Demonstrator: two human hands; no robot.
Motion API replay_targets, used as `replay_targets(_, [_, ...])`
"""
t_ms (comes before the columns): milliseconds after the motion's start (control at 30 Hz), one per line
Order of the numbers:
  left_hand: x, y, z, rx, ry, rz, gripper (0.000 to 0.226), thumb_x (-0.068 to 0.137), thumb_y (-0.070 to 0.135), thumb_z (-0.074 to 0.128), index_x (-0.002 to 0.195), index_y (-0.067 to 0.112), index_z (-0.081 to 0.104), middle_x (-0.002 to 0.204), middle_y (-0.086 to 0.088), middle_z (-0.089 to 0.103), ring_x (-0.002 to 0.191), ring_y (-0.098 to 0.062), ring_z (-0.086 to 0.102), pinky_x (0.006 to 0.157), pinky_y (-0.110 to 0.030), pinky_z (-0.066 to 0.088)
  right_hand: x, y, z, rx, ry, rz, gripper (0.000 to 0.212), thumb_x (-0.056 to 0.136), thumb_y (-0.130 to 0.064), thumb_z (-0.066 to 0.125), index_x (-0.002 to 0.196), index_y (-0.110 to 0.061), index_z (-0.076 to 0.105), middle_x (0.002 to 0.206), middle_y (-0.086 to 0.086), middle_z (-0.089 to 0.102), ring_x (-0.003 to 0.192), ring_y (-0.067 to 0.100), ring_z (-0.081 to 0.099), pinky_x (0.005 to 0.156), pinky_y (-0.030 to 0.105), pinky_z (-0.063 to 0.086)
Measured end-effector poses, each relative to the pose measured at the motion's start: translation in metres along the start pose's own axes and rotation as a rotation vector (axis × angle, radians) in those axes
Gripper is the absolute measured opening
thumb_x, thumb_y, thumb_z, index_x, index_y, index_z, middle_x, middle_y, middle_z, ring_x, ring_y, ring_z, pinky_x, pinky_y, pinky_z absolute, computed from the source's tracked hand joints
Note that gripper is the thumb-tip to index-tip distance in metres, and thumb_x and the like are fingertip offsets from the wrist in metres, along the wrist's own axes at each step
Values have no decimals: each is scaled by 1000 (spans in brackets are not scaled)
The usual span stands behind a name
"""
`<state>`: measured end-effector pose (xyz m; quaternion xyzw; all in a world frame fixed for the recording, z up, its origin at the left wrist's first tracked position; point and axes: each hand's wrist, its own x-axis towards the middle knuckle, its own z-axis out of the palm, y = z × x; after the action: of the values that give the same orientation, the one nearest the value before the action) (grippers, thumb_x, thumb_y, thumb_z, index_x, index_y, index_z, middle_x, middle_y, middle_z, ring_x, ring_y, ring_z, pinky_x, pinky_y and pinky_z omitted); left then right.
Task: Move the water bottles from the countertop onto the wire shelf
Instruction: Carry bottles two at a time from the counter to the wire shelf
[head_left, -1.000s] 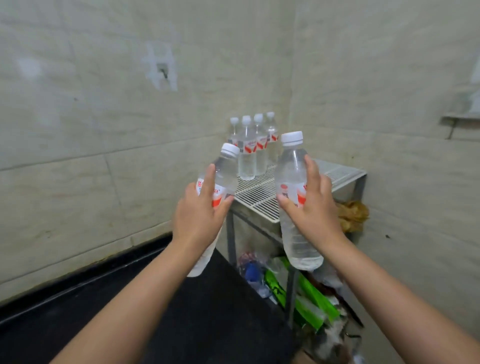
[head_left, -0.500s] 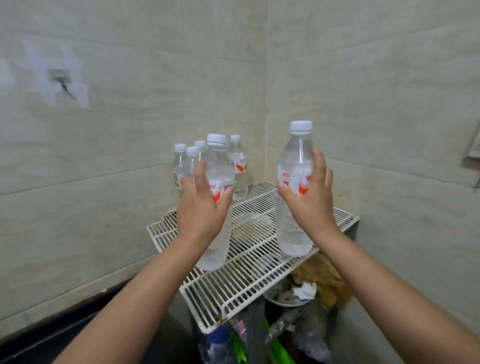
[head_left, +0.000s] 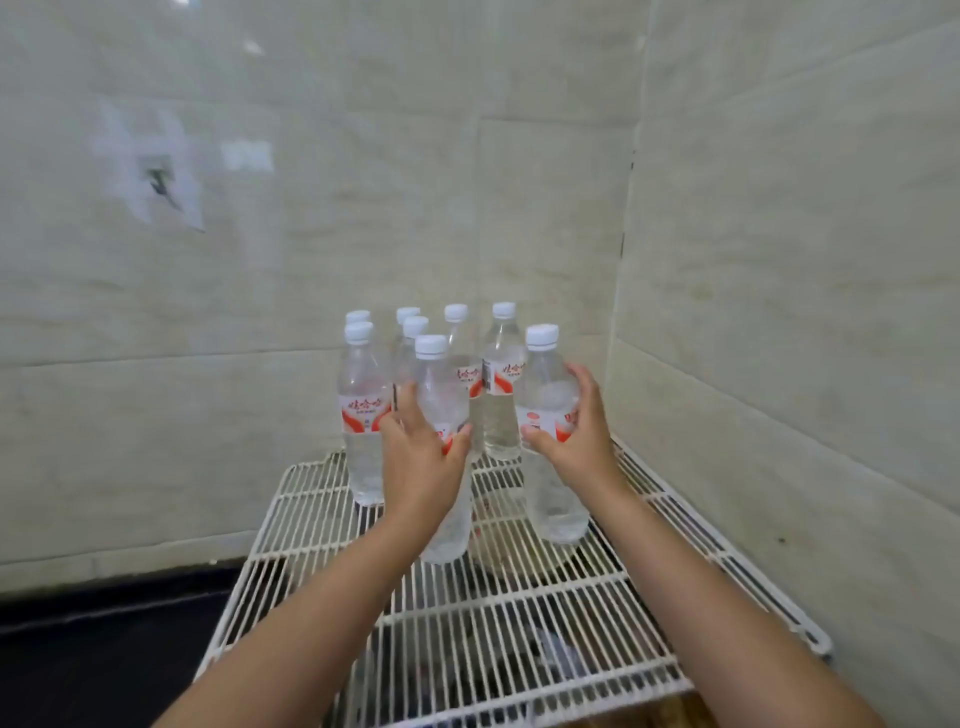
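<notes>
On the wire shelf (head_left: 519, 623), left hand (head_left: 423, 462) is gripping one upright bottle (head_left: 441, 395); right hand (head_left: 576, 436) is gripping another bottle (head_left: 545, 384) beside it.

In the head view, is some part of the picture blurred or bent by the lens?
Head view: the wall patch at left is smeared; the wire shelf edges splay outward from wide-angle distortion; the bottles in the left hand and right hand stay fairly sharp.

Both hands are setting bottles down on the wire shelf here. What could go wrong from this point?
1. The left hand holds its bottle close against the standing bottles; a nudge may topple them.
2. The wire shelf has gaps, so the right hand's bottle may settle tilted.
</notes>
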<state>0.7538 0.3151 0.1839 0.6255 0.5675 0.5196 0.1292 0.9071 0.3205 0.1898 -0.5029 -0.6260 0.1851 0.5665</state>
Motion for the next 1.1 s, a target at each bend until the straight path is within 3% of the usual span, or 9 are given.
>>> replay_targets(200, [4,12,31,51,79,-4,78,82,27,65,131,35,5,133,-19,27,79,-19,62,76,-29,45,24,21,9,133,-119,3,79,79,-6,69,141,-22,22,136,2,33,101,13,50,83,19,44])
replay_targets(300, [7,9,36,84,144,-43,70,80,32,67,117,43,8,131,-19,28,91,-28,62,77,-35,48,26,25,11,120,-95,-14,83,78,-7,71,142,-22,21,138,6,30,112,13,45,91,22,42])
replay_targets(533, [6,4,34,160,107,-52,80,75,44,67,124,37,5,132,-17,28,105,-34,56,80,-39,49,15,27,3,15,-95,-26,87,77,-19,73,144,-21,17,141,11,27,116,7,34,95,21,38])
replay_targets(700, [16,27,7,156,147,-77,77,81,45,60,140,14,21,140,-18,29,130,-31,32,101,-41,37,24,3,-14,-282,103,-64,66,79,-43,65,133,-12,42,131,15,43,122,28,40,99,34,33])
replay_targets(767, [35,41,-9,211,164,-52,76,80,49,60,137,10,29,139,-16,36,129,-29,36,101,-40,38,39,-21,-21,-435,147,-71,61,83,-52,55,125,-9,49,125,15,50,116,31,46,94,37,37])
replay_targets(833, [55,56,-21,290,108,-16,72,78,51,62,131,7,39,133,-13,45,123,-28,44,94,-38,42,56,-46,-23,-646,67,-58,57,88,-57,42,112,-8,56,109,12,58,97,28,53,76,34,43])
replay_targets(933, [72,71,-23,466,-41,17,60,77,48,64,118,6,50,121,-13,57,110,-29,55,79,-35,44,70,-70,-19,-906,-76,-10,56,89,-59,38,70,-8,51,70,2,48,66,19,46,47,23,27])
replay_targets(1000, [76,72,-21,537,-92,28,50,80,41,65,113,5,53,115,-14,60,104,-30,58,74,-33,44,74,-76,-18,-978,-117,13,53,91,-51,42,56,-10,40,59,-1,38,58,17,41,44,22,23])
replay_targets(1100, [83,67,-26,528,-131,59,43,81,33,65,111,4,56,106,-12,61,104,-29,58,72,-30,40,79,-80,-20,-993,-209,8,42,92,-32,45,55,-13,37,59,-1,35,67,21,44,45,23,23])
